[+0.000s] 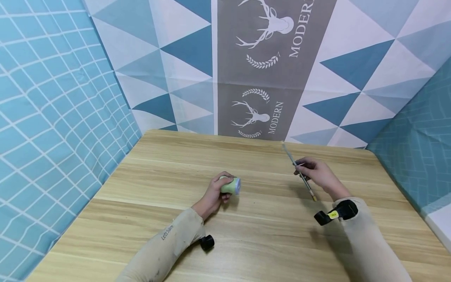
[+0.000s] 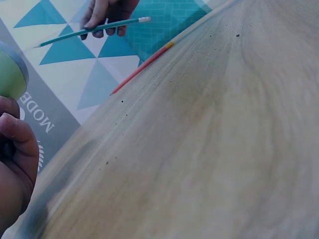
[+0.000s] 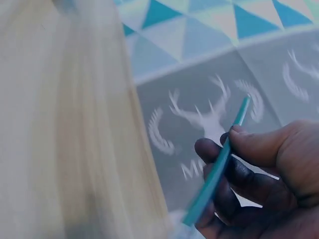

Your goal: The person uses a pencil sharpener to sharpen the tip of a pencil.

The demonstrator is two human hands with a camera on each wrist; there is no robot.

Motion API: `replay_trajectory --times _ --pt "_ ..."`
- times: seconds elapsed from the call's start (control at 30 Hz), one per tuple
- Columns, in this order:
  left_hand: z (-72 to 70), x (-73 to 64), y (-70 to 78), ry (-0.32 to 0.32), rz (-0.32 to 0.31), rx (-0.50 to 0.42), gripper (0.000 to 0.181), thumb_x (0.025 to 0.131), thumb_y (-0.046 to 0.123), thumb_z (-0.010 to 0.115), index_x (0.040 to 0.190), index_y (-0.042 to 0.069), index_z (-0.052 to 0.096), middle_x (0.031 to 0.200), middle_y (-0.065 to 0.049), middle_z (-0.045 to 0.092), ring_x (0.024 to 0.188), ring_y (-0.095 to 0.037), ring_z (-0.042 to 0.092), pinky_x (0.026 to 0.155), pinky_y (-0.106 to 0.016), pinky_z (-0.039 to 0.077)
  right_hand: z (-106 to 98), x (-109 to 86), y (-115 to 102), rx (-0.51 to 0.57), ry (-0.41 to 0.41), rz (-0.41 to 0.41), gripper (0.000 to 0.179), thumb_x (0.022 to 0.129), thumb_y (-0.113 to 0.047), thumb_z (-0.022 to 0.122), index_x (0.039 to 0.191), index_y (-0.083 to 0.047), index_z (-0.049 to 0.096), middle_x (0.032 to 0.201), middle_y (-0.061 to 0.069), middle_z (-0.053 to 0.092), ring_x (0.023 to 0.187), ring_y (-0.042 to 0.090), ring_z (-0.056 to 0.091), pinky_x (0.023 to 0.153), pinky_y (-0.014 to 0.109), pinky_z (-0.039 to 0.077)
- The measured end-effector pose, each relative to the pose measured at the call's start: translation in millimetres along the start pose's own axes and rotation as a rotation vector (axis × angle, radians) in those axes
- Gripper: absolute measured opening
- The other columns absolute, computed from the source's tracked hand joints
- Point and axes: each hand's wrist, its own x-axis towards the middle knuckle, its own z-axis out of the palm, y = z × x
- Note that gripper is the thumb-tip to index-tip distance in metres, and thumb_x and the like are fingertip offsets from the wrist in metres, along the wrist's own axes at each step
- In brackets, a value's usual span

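My left hand grips a small pale green waisted cylinder with a lilac end, tipped on its side just above the table. Part of the cylinder and the curled fingers show at the left wrist view's edge. To the right, my right hand pinches a slim teal pencil between thumb and fingers, slanted and raised off the table. A pale end is seen on the pencil in the left wrist view. Dark smudges cover the fingertips of the right hand.
A red stick with a yellow part lies along the table's far side in the left wrist view. The wood-grain table meets a patterned backdrop behind, with blue tiled sheets at the left.
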Motion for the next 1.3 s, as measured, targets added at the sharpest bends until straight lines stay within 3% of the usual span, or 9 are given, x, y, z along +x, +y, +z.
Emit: replay_trajectory --times 0.13,0.33,0.53,0.67,0.87,1.1,1.3 --pt "2.0 1.4 -0.9 -0.004 0.002 -0.001 0.011 0.088 0.020 0.058 0.082 0.025 0.066 0.071 -0.005 0.056 0.046 -0.010 0.041 0.040 -0.024 0.033 -21 2.3 20 0.022 0.033 0.096 0.041 0.105 -0.018 0.051 0.132 0.014 0.050 0.104 0.019 0.065 0.083 0.020 0.065 0.067 0.029 0.056" --pt "4.3 4.3 -3.9 -0.020 -0.004 -0.009 0.010 0.087 0.020 0.059 0.082 0.025 0.066 0.073 -0.005 0.057 0.047 -0.010 0.041 0.040 -0.023 0.033 -42 -2.2 56 -0.050 0.072 0.221 0.046 0.105 -0.020 0.050 0.134 0.016 0.048 0.112 0.027 0.062 0.085 0.020 0.064 0.069 0.031 0.057" --pt "5.6 5.2 -4.6 -0.027 -0.009 -0.013 0.011 0.087 0.020 0.058 0.082 0.026 0.066 0.074 -0.006 0.057 0.047 -0.010 0.042 0.041 -0.023 0.034 -43 -3.8 82 -0.152 0.096 0.316 0.043 0.101 -0.018 0.056 0.125 0.018 0.055 0.090 0.012 0.069 0.073 0.014 0.062 0.063 0.032 0.054" --pt "6.1 5.3 -4.0 -0.034 -0.011 -0.014 0.011 0.088 0.020 0.057 0.082 0.026 0.066 0.073 -0.005 0.056 0.046 -0.010 0.042 0.040 -0.024 0.034 -40 -4.9 91 -0.236 0.140 0.301 0.038 0.098 -0.014 0.058 0.117 0.019 0.059 0.085 0.016 0.068 0.067 0.014 0.059 0.059 0.032 0.051" --pt "6.7 4.2 -3.3 -0.098 -0.039 -0.024 0.012 0.089 0.023 0.055 0.087 0.026 0.067 0.076 -0.005 0.057 0.047 -0.010 0.042 0.042 -0.024 0.035 -36 -7.1 88 -0.285 0.186 0.324 0.038 0.096 -0.015 0.061 0.115 0.017 0.062 0.102 0.030 0.066 0.074 0.024 0.060 0.059 0.031 0.049" --pt "2.9 1.9 -0.2 -0.147 -0.056 -0.046 0.017 0.091 0.024 0.053 0.102 0.025 0.066 0.085 -0.006 0.058 0.054 -0.012 0.048 0.047 -0.024 0.039 -27 -4.9 81 -0.348 0.204 0.274 0.033 0.095 -0.013 0.063 0.109 0.016 0.067 0.106 0.032 0.066 0.092 0.042 0.062 0.069 0.040 0.053" --pt "-8.4 3.0 11.7 -0.141 -0.057 -0.067 0.028 0.093 0.026 0.052 0.118 0.019 0.062 0.090 -0.007 0.061 0.059 -0.011 0.054 0.052 -0.022 0.044 -20 -3.6 83 -0.328 0.233 0.298 0.034 0.094 -0.015 0.066 0.110 0.015 0.068 0.110 0.032 0.065 0.097 0.044 0.061 0.072 0.043 0.052"
